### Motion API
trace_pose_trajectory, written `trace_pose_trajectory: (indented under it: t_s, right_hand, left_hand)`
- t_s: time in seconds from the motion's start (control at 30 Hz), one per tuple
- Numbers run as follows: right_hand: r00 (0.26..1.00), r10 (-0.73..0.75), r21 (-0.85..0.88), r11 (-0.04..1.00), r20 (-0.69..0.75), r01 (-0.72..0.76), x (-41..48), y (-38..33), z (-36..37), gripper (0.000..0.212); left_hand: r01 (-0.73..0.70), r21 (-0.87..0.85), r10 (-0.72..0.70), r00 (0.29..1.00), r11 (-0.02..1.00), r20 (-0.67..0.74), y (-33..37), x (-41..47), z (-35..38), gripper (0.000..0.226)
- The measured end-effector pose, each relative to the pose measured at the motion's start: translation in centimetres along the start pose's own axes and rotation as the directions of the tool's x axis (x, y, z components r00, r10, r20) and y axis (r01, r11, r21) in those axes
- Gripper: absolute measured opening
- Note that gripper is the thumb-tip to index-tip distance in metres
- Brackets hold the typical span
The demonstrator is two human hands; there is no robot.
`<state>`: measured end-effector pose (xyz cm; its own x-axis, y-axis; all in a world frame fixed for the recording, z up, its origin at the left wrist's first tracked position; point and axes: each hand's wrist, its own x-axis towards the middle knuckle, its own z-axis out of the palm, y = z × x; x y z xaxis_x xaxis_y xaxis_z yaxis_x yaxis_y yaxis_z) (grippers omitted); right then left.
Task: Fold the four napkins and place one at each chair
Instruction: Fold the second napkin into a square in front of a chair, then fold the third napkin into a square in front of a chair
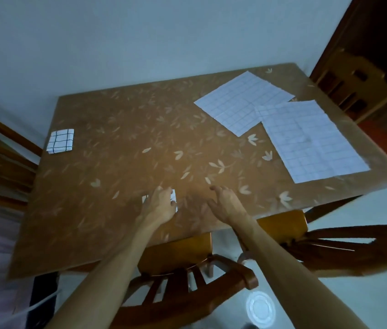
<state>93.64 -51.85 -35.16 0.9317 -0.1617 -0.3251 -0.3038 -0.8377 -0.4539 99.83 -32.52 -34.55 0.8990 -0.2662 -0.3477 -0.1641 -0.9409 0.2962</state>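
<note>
Looks half done: one folded white checked napkin set at the left end of the brown leaf-patterned surface, a second folded napkin gripped by the left hand at the near edge, right hand released, two flat napkins unfolded far right.

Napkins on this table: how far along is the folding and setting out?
One folded napkin lies at the left chair's place. The left hand rests on a second folded napkin at the near edge; the right hand is free. Two unfolded napkins at the far right remain.
</note>
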Motion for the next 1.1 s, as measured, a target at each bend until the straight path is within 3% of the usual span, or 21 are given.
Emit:
trace_pose_trajectory:
  t_s: [0.33,0.6,0.8,1.1]
  right_hand:
    - [0.974,0.130,0.036,0.991,-0.185,-0.125,-11.4,15.5,-10.9,0.050]
    - [0.937,0.193,0.067,0.981,-0.292,-0.182,-16.3,25.1,-17.6,0.053]
    - [0.897,0.255,0.091,0.967,-0.362,-0.238,-15.6,31.6,-21.9,0.049]
    - [0.923,0.287,0.031,0.957,-0.257,-0.289,-7.3,40.1,-26.4,0.051]
  left_hand:
    - [-0.184,0.007,0.184,0.982,0.983,-0.048,18.8,-5.8,4.0,0.036]
    - [-0.384,0.006,0.384,0.922,0.923,-0.048,34.5,-7.1,6.1,0.045]
    - [-0.510,0.017,0.510,0.860,0.860,0.002,42.9,-4.0,8.2,0.043]
    - [-0.461,0.032,0.457,0.886,0.887,0.077,50.8,4.9,11.4,0.046]
